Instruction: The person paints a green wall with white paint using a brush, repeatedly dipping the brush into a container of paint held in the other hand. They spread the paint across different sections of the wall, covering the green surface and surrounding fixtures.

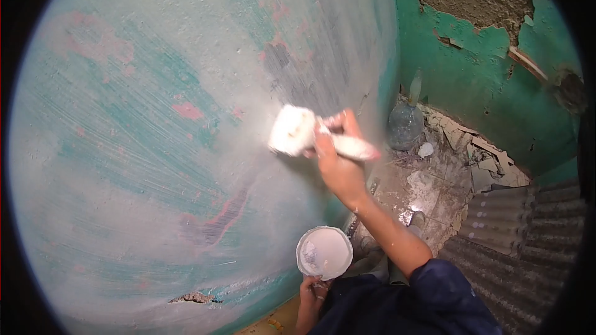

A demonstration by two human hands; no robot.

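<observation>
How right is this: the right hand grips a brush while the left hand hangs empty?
Wrong about the left hand: the head view shows it holding a round container of pale liquid. The right hand does grip a brush.

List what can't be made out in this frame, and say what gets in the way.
All in the head view:
Brush: bristle detail is lost to blur and glare.
Brush handle: part is hidden by the gripping right hand.
Left hand: any fingers beneath the pail are hidden by it.
Left forearm: cut off by the bottom edge.
Bottle: too small to tell its contents.
</observation>
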